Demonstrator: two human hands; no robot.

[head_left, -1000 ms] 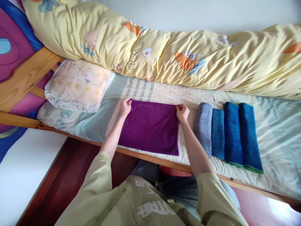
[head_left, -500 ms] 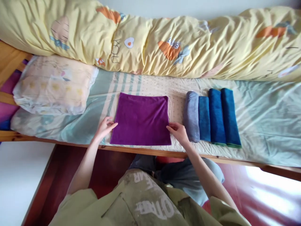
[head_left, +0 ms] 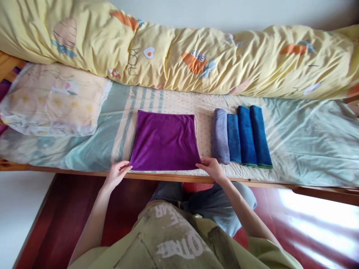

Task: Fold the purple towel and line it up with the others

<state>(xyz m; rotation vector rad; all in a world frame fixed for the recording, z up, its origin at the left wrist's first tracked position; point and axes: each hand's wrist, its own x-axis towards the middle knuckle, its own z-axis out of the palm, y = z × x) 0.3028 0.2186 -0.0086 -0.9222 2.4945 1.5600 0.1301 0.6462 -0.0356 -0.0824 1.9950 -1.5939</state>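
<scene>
A purple cloth (head_left: 165, 142) lies spread out on the bed, slightly rumpled, near its front edge. My left hand (head_left: 119, 172) pinches the cloth's near left corner between thumb and fingers. At the near right corner, my right hand (head_left: 210, 167) has the cloth between thumb and fingers. To the right of the cloth lie a grey-blue rolled cloth (head_left: 220, 136), a short blue rolled cloth (head_left: 233, 138) and two longer dark blue rolled cloths (head_left: 247, 136), (head_left: 260, 136) side by side.
A long yellow quilt (head_left: 179, 59) with carrot prints runs along the wall at the back. On the left sits a pale pillow-like bundle (head_left: 53, 99). The bed's wooden edge (head_left: 168, 175) crosses in front of my knees.
Both hands have moved nearer to me, from the cloth's sides to its near corners, and now grip them. The view has shifted a little to the right.
</scene>
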